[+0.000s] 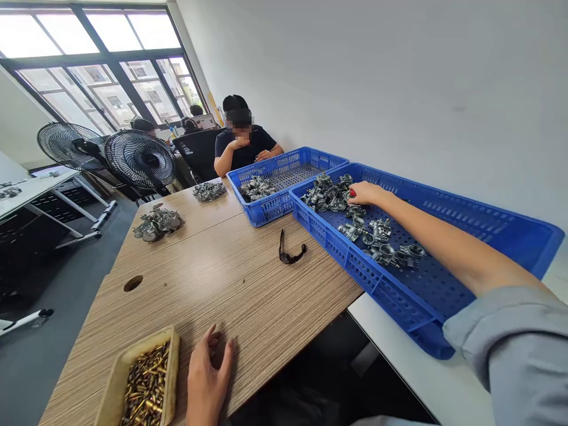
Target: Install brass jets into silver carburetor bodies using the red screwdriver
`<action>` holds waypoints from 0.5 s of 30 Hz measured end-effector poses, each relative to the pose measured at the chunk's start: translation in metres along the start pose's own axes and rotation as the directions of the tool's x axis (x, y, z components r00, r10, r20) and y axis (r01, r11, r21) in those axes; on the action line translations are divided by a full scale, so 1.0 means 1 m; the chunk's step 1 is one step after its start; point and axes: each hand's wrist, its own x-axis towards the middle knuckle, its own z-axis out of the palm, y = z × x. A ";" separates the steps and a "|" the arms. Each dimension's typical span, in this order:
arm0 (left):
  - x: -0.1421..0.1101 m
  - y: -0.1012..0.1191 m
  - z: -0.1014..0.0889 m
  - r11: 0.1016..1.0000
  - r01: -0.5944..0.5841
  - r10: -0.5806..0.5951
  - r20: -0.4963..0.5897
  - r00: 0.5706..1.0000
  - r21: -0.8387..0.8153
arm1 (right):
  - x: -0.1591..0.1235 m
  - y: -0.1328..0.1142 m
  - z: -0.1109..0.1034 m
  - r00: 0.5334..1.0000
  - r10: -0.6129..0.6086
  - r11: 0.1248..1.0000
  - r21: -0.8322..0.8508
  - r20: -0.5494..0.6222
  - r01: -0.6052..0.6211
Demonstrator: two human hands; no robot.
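My right hand reaches into the nearer blue crate, among grey metal carburetors. Its fingers are closed, and a small red end of something pokes out by the fingertips; its kind is hidden by the hand. More carburetors lie loose on the crate floor below my wrist. My left hand rests at the table's front edge, thumb and fingers apart, holding nothing. Just left of it stands a cream plastic tub full of small brass-coloured pieces.
A black wristwatch lies on the wooden table. Carburetor piles sit toward its far left. Behind is a second blue crate holding more. A co-worker sits at the far end; black fans stand left.
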 end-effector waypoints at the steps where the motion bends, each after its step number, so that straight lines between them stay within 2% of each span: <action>1: 0.000 0.000 0.000 1.000 -0.002 0.002 0.000 1.000 -0.003 | 0.004 0.002 0.001 0.998 0.030 1.000 0.003 -0.049 -0.030; 5: -0.001 0.002 -0.001 1.000 -0.010 0.010 -0.009 1.000 -0.013 | 0.014 0.004 0.015 0.988 0.141 0.990 0.033 -0.067 -0.139; 11: -0.002 0.005 -0.002 0.999 0.020 -0.020 0.001 1.000 -0.026 | 0.009 -0.007 0.054 0.946 0.322 0.942 0.109 -0.037 -0.316; 15: -0.002 0.003 -0.002 0.999 0.006 -0.007 -0.002 1.000 -0.033 | 0.005 -0.004 0.074 0.930 0.359 0.920 0.198 -0.086 -0.337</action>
